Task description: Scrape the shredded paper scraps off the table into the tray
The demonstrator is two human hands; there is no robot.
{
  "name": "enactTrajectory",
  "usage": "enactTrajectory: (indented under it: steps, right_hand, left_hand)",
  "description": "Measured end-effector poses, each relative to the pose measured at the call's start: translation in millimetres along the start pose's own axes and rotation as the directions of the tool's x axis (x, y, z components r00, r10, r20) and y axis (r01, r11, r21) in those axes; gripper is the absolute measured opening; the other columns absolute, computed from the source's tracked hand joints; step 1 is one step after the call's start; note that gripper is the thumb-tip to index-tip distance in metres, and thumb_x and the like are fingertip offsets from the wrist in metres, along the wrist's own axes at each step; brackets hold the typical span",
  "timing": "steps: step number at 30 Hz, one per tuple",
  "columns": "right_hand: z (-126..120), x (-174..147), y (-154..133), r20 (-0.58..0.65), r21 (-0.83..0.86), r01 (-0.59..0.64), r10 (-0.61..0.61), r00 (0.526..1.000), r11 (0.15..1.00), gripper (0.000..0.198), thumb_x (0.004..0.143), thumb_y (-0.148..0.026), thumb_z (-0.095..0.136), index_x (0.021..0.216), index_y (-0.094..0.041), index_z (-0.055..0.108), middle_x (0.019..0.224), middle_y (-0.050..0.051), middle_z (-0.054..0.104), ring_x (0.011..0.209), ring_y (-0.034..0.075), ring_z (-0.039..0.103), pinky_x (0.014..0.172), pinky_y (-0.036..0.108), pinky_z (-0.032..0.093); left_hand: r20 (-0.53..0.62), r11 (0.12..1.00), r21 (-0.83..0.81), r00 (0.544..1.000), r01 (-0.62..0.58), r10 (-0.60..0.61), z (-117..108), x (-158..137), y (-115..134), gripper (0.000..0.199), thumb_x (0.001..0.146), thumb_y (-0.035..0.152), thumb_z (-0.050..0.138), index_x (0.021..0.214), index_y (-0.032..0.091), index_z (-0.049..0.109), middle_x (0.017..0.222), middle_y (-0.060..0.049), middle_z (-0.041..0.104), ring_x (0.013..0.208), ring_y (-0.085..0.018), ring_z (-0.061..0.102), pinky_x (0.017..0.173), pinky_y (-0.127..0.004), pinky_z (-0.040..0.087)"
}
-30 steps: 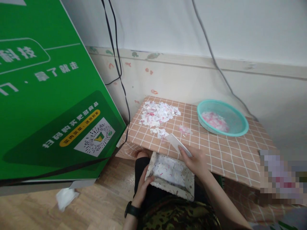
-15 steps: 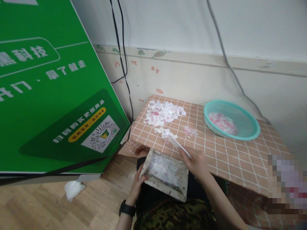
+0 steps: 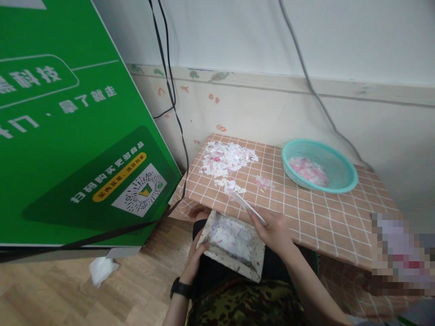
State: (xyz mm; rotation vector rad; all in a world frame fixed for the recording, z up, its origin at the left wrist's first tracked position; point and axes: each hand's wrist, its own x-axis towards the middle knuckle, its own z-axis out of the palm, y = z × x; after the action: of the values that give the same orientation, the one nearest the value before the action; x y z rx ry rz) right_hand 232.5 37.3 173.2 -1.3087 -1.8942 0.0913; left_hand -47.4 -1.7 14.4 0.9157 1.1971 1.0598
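Note:
My left hand (image 3: pixel 195 256) grips the left side of a shallow, stained, pale tray (image 3: pixel 231 263) at my lap, thumb over the rim. White paper scraps (image 3: pixel 228 235) with a little pink lie in the tray. My right hand (image 3: pixel 275 231) is closed around a flat, whitish strip (image 3: pixel 248 208), whose exact kind I cannot make out. The strip slants over the table's near edge, its far end at a small line of paper scraps (image 3: pixel 230 186). Behind this lies a larger heap of white and pink scraps (image 3: pixel 226 158).
A turquoise basin (image 3: pixel 343 174) holding pink and white bits stands on the checked tablecloth (image 3: pixel 306 208), right of a small pinkish clump (image 3: pixel 264 182). A green panel (image 3: pixel 61 158) rises at left, with black cables (image 3: pixel 171 90) beside it. White crumpled material (image 3: pixel 102 270) lies on the floor.
The view has shifted slightly, so the table things appear a little further left. The strip's far end has come slightly nearer the table's near edge. Both hands keep their grips.

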Motion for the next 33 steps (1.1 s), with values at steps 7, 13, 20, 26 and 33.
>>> enactTrajectory:
  steps: [7,13,20,26,33]
  right_hand:
    - [6.3,13.6,-17.2,0.006,-0.068,0.07,-0.069,0.998,0.995,0.027,0.097,-0.016,0.054,0.116,-0.019,0.074,0.103,0.008,0.081,0.083,0.02,0.078,0.074,0.029,0.061]
    - [-48.9,-14.9,26.3,-0.195,-0.262,-0.151,0.1,0.976,0.953,0.02,0.097,-0.027,0.06,0.099,-0.018,0.078,0.083,0.007,0.08,0.068,0.02,0.075,0.064,0.027,0.056]
    - [-54.1,-34.2,53.6,-0.146,-0.321,-0.185,0.145,0.979,0.929,0.026,0.099,-0.031,0.056,0.097,-0.017,0.079,0.077,0.007,0.078,0.061,0.019,0.072,0.057,0.026,0.049]
    - [-41.1,-13.6,47.3,-0.085,-0.256,-0.148,0.13,0.988,0.955,0.031,0.1,-0.03,0.053,0.091,-0.017,0.079,0.067,0.005,0.075,0.054,0.017,0.069,0.052,0.026,0.046]
    - [-39.3,-12.3,48.8,-0.194,-0.249,-0.166,0.118,0.974,0.954,0.028,0.098,-0.032,0.058,0.089,-0.015,0.079,0.067,0.005,0.076,0.052,0.017,0.068,0.051,0.026,0.046]
  left_hand:
    - [-0.071,0.999,0.041,0.997,0.023,-0.02,-1.7,3.5,-8.9,0.065,0.073,0.045,0.072,0.132,0.018,0.069,0.132,-0.01,0.072,0.133,-0.039,0.056,0.116,-0.053,0.038]
    - [-0.096,1.0,0.007,0.995,0.03,-0.029,-5.2,8.5,-13.2,0.067,0.068,0.044,0.076,0.129,0.017,0.071,0.126,-0.011,0.075,0.131,-0.042,0.058,0.115,-0.055,0.039]
    - [-0.096,1.0,-0.014,0.995,0.026,-0.027,1.0,11.8,-11.0,0.068,0.064,0.047,0.079,0.125,0.017,0.073,0.126,-0.013,0.075,0.13,-0.044,0.059,0.113,-0.056,0.042]
    - [-0.12,0.999,0.033,0.993,0.017,-0.013,4.8,8.1,-4.4,0.065,0.069,0.047,0.076,0.128,0.018,0.072,0.128,-0.011,0.074,0.132,-0.042,0.057,0.115,-0.054,0.041]
    - [-0.097,0.999,0.035,0.995,0.027,-0.023,1.2,7.6,-4.7,0.065,0.069,0.045,0.077,0.127,0.018,0.072,0.131,-0.011,0.073,0.134,-0.042,0.056,0.116,-0.055,0.039]
